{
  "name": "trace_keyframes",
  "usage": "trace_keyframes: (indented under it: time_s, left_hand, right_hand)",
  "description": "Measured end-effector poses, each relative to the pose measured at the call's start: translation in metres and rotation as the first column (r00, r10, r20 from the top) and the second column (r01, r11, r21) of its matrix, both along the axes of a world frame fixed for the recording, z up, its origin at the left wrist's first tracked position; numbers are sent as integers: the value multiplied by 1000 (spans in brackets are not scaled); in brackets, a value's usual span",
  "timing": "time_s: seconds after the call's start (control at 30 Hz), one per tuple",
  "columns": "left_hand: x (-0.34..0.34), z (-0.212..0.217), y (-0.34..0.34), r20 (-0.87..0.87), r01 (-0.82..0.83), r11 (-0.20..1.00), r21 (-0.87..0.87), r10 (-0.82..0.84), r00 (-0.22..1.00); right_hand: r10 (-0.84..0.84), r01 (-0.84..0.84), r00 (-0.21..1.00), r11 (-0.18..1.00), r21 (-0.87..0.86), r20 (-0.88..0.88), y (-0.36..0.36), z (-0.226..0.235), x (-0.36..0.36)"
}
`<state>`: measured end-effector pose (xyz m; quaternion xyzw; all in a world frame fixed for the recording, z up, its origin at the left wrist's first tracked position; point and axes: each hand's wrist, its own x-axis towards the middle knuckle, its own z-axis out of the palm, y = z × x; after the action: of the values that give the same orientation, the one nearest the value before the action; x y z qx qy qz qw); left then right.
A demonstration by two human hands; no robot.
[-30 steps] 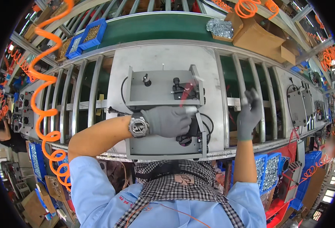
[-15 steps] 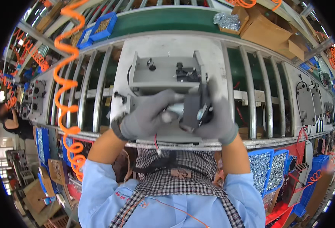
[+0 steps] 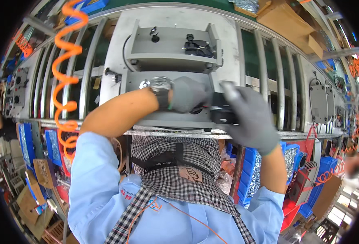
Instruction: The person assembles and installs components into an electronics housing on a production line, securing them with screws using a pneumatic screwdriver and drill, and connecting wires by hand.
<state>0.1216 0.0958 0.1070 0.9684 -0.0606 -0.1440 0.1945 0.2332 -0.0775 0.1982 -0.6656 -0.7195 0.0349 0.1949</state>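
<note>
A black, block-shaped part [image 3: 221, 109] is held over the right end of the nearer grey metal housing [image 3: 171, 118]. My gloved right hand [image 3: 252, 118] grips it from the right, thumb across its top. My gloved left hand [image 3: 189, 95] is curled in at the part's left side, palm side down. Its fingertips are hidden, and a bit of dark and red wire shows under them. Behind stands a second grey housing [image 3: 169, 61], with a black knob [image 3: 154, 34] and a black clamp-like fitting [image 3: 198, 46] on it.
Both housings rest on a pale board [image 3: 116, 51] over a roller conveyor [image 3: 283, 77]. A coiled orange air hose [image 3: 67, 79] hangs at the left. Blue bins [image 3: 248, 173] of small metal parts stand at the near right. A cardboard box [image 3: 285, 22] sits at the back right.
My view has shifted, so the housings appear higher. The black part is now lower over the nearer housing. My left hand has turned over and moved against the part's left side.
</note>
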Motion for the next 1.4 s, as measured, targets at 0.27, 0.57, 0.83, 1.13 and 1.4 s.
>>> trace_keyframes:
  time_s: [0.27,0.57,0.83,1.13,1.4]
  left_hand:
    - [-6,7,60,-27,-331,772,-542,378,925]
    - [-10,10,19,370,-231,859,-456,420,829]
    - [-17,4,-16,180,-37,999,31,31,983]
    - [-8,-8,-24,198,-64,979,194,25,980]
    - [11,6,-30,204,64,996,-57,-52,978]
  right_hand:
    - [150,-86,984,875,-477,98,47,-46,-19]
    - [-267,275,950,961,26,-163,-21,-69,-22]
    - [-432,588,266,781,-210,-862,-47,-134,-64]
    - [-265,559,-73,788,-260,-962,-34,-128,-70]
    - [-436,608,165,751,-257,-885,-56,-128,-61]
